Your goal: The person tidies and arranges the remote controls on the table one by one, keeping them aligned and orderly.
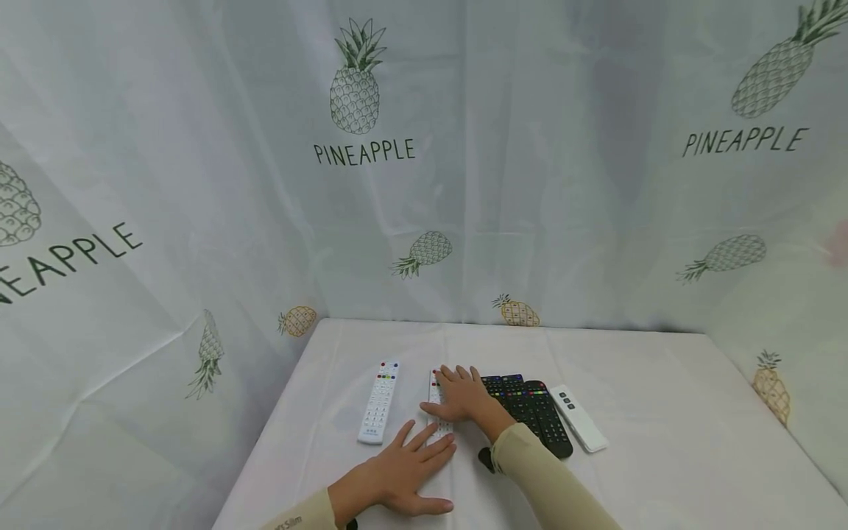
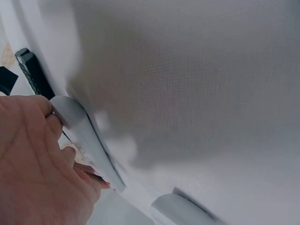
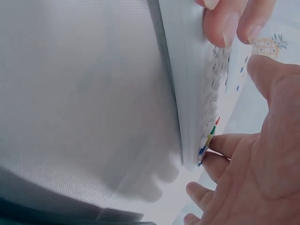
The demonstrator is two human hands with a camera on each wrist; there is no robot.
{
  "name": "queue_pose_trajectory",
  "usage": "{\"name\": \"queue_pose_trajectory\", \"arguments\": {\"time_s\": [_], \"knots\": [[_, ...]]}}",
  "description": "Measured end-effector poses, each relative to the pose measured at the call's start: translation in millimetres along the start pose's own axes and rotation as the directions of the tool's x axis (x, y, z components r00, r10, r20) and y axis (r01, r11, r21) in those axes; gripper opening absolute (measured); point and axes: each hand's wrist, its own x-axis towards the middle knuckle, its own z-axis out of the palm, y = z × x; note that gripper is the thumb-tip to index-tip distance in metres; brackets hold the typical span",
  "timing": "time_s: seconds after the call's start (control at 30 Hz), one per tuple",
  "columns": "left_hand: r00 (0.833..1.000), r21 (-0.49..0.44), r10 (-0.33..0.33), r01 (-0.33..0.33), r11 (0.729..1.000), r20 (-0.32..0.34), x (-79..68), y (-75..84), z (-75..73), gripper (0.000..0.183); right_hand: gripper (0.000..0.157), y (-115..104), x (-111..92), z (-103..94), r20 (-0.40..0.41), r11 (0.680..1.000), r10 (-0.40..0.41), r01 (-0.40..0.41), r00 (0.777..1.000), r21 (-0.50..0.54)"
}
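A white remote control (image 1: 434,393) with small buttons lies on the table under both hands, partly hidden by them. My left hand (image 1: 412,471) is spread, its fingertips touching the near end of that remote. My right hand (image 1: 461,396), fingers outstretched, lies over the far part of it. In the left wrist view, the rounded end of the white remote (image 2: 83,129) meets the fingers. The right wrist view shows the same remote's side (image 3: 180,79) and coloured buttons, with fingertips of both hands at it.
Left of the hands lies another white remote (image 1: 379,403). Several black remotes (image 1: 545,418) lie side by side to the right, partly behind the right forearm. Beyond them is a slim white remote (image 1: 578,418) with few buttons. A pineapple-print curtain (image 1: 563,221) surrounds the white table (image 1: 662,412).
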Motion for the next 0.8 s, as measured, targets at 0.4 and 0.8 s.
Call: {"name": "queue_pose_trajectory", "arguments": {"time_s": [0.4,0.8], "knots": [[0.999,-0.024,-0.040,0.041,0.999,0.027,-8.6,-2.2,-6.6,0.085,0.084,-3.2,3.8,-1.9,0.003,0.999,0.014,-0.014,1.000,0.042],[0.996,-0.053,-0.077,0.079,0.995,0.044,-11.8,-3.1,-6.2,0.085,0.086,-6.5,7.0,-0.1,0.010,0.998,0.019,-0.019,1.000,0.065]]}}
